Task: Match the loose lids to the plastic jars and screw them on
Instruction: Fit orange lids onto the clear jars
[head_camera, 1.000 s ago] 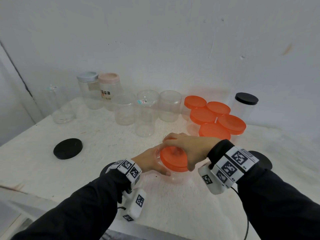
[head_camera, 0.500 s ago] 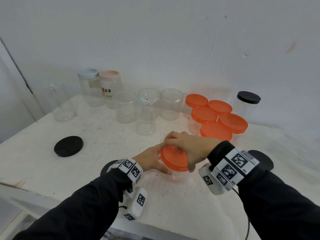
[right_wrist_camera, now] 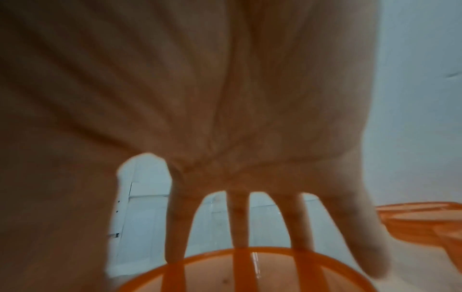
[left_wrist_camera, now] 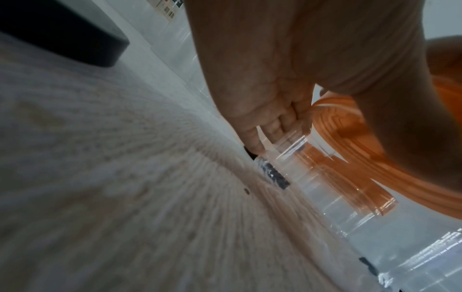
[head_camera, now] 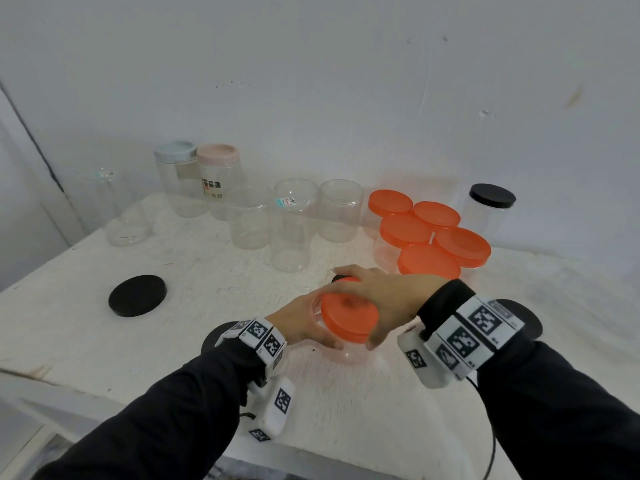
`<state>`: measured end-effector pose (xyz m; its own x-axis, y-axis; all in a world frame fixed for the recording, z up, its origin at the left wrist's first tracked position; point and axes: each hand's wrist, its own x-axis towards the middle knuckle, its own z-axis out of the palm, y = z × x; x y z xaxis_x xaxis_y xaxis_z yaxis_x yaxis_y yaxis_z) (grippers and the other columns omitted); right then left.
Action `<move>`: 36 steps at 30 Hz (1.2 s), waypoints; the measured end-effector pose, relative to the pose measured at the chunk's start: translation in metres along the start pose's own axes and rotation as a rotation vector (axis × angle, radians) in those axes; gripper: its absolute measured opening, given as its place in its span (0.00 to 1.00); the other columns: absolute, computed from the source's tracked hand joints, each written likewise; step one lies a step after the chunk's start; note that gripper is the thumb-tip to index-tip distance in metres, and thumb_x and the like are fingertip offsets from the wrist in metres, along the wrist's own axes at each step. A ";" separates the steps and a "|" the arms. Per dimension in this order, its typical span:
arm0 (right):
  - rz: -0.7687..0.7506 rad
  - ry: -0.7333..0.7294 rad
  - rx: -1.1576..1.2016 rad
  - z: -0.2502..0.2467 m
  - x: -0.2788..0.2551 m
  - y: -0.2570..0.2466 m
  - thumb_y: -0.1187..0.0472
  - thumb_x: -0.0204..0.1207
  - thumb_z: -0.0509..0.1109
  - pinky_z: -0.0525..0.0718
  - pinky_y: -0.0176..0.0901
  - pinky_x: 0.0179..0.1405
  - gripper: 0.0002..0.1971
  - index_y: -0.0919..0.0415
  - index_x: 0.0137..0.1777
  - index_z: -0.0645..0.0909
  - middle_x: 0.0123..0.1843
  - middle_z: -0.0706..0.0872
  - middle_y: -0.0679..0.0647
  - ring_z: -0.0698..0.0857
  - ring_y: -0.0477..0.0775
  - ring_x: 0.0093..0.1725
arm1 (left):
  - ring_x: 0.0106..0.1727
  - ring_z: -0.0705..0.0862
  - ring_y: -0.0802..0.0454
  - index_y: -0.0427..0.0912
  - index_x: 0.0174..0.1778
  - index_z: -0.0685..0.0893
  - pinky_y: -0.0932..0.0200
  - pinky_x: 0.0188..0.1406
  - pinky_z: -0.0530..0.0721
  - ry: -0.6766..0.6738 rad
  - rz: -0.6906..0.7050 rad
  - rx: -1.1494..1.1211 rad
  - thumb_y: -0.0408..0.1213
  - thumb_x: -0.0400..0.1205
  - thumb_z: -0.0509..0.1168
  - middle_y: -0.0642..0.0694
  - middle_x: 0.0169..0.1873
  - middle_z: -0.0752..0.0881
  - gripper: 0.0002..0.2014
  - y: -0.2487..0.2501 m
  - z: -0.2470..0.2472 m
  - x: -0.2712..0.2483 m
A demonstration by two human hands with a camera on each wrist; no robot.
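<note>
Near edge of rough white bench (head_camera: pixel 104 341): clear plastic jar (head_camera: pixel 349 351), left hand (head_camera: pixel 298 323) wrapped around its wall; round orange lid (head_camera: pixel 348 318) on top, right hand (head_camera: pixel 384 299) clamped over it. Behind: open clear cylinders (head_camera: pixel 291 226), orange-lidded jars (head_camera: pixel 429 233).

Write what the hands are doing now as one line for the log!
left hand: holds clear jar | right hand: grips orange lid on jar | step: screwing on | loose: black lid
</note>
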<state>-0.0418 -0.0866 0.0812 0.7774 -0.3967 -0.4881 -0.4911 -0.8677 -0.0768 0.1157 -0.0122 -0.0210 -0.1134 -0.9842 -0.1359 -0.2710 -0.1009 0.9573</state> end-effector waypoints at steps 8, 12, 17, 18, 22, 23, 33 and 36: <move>0.182 0.175 -0.134 0.007 0.005 -0.009 0.25 0.62 0.66 0.77 0.47 0.48 0.49 0.44 0.80 0.54 0.70 0.68 0.57 0.78 0.60 0.59 | 0.63 0.73 0.77 0.66 0.62 0.67 0.75 0.61 0.72 0.005 0.011 0.027 0.26 0.64 0.79 0.67 0.61 0.76 0.41 0.001 0.001 -0.001; 0.009 0.043 -0.004 0.002 0.003 -0.003 0.40 0.64 0.76 0.76 0.57 0.64 0.47 0.29 0.77 0.49 0.80 0.53 0.45 0.67 0.58 0.73 | 0.62 0.76 0.70 0.59 0.64 0.68 0.69 0.63 0.75 0.014 0.008 0.025 0.27 0.62 0.80 0.61 0.61 0.78 0.41 0.002 0.002 -0.001; 0.074 0.232 -0.033 0.011 0.003 -0.005 0.28 0.64 0.67 0.77 0.44 0.48 0.42 0.35 0.77 0.57 0.69 0.68 0.51 0.76 0.55 0.55 | 0.64 0.75 0.71 0.60 0.65 0.67 0.71 0.63 0.74 0.022 0.010 0.016 0.26 0.64 0.80 0.63 0.62 0.78 0.41 0.002 0.004 -0.003; 0.127 0.280 -0.048 0.016 0.003 -0.007 0.25 0.65 0.63 0.75 0.43 0.44 0.42 0.38 0.78 0.58 0.66 0.70 0.53 0.75 0.54 0.51 | 0.65 0.75 0.70 0.61 0.65 0.67 0.70 0.63 0.75 0.030 0.013 0.012 0.27 0.64 0.80 0.63 0.62 0.78 0.41 0.002 0.006 -0.003; 0.279 0.412 -0.006 0.028 0.010 -0.021 0.23 0.65 0.58 0.74 0.43 0.40 0.41 0.47 0.74 0.67 0.52 0.70 0.54 0.74 0.54 0.45 | 0.65 0.77 0.63 0.66 0.61 0.70 0.58 0.67 0.75 0.096 0.011 0.025 0.34 0.60 0.82 0.61 0.61 0.81 0.40 0.002 0.011 -0.004; 0.299 0.416 -0.003 0.028 0.011 -0.024 0.24 0.65 0.58 0.75 0.44 0.40 0.41 0.48 0.72 0.68 0.51 0.70 0.54 0.75 0.55 0.45 | 0.65 0.78 0.63 0.66 0.61 0.70 0.57 0.67 0.75 0.103 0.006 0.032 0.37 0.58 0.82 0.61 0.60 0.81 0.40 0.001 0.011 -0.004; 0.030 0.163 0.031 0.011 0.001 -0.003 0.43 0.61 0.79 0.80 0.52 0.58 0.44 0.29 0.74 0.57 0.74 0.62 0.47 0.73 0.57 0.63 | 0.66 0.76 0.62 0.69 0.61 0.70 0.59 0.68 0.73 0.088 0.012 0.073 0.44 0.53 0.82 0.59 0.62 0.80 0.42 0.003 0.011 -0.005; 0.053 0.233 0.009 0.013 0.001 -0.003 0.36 0.59 0.76 0.80 0.44 0.49 0.43 0.30 0.74 0.59 0.68 0.67 0.48 0.77 0.54 0.56 | 0.65 0.76 0.65 0.64 0.64 0.68 0.64 0.65 0.73 0.099 0.021 0.075 0.36 0.58 0.83 0.62 0.61 0.80 0.43 0.002 0.012 -0.005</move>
<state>-0.0444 -0.0810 0.0697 0.8194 -0.5012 -0.2782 -0.5366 -0.8414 -0.0648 0.1044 -0.0054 -0.0216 -0.0257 -0.9959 -0.0869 -0.3407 -0.0730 0.9373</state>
